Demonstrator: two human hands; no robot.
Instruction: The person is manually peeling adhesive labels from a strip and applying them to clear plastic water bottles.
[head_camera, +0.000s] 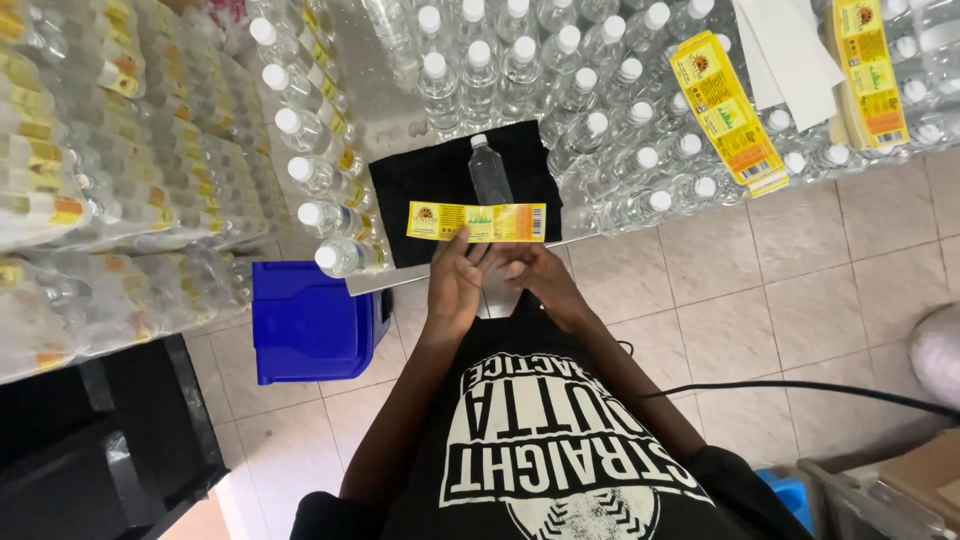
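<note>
While both hands meet at the near edge of the work surface, the left hand (455, 278) pinches the lower edge of a yellow and orange label strip (477, 222) between thumb and fingertips, its other fingers loosely curled. Close beside it, the right hand (535, 275) is bent inward with its fingers folded; whether they touch the strip or hold anything cannot be told. Stretching sideways just beyond the fingertips, the strip lies across a black cloth (425, 175). Right behind the strip, a clear capped bottle (489, 170) without a label lies on that cloth, cap pointing away from the hands. Farther out stand rows of unlabelled white-capped bottles (560, 70), with labelled bottles (320, 175) to the left of the grip. Stacks of spare labels (728, 110) lie well off to the right, and a blue bin (310, 320) sits low on the left
</note>
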